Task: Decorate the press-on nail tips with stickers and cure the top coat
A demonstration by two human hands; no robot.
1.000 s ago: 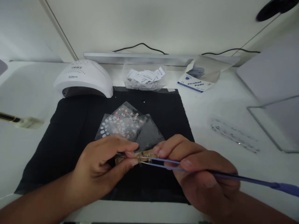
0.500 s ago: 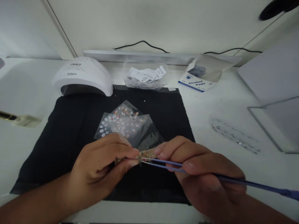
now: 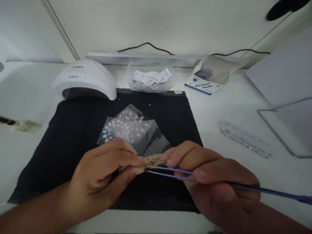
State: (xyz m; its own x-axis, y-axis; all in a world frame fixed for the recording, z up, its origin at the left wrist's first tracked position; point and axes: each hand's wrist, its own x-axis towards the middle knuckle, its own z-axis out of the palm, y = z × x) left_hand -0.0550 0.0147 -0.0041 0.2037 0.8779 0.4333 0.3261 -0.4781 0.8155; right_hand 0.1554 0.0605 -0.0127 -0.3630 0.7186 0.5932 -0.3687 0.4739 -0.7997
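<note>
Barely altered: over the last second little has been moved; both hands have been kept together at the near edge of the black mat (image 3: 73,136), and the view has been shifted only slightly.
Meaning: fine work on the strip is judged to be still under way, not finished.
Black mat: spread on a white table (image 3: 229,107); everything else is placed from it.
Nail lamp (image 3: 85,80): set at the mat's far left corner.
Alcohol pads box (image 3: 207,85): left beyond the mat's far right corner, opened.
Sachet tub (image 3: 151,78): stood at the mat's far edge, centre.
Sticker sheets (image 3: 129,128): fanned on the mat's middle.
Left hand (image 3: 102,178): closed, the sticker strip (image 3: 152,160) pinched over the mat's near edge.
Right hand (image 3: 212,182): clenched on purple tweezers (image 3: 175,174), whose tips are held at the strip.
Room: pale wall and cables are seen behind.
</note>
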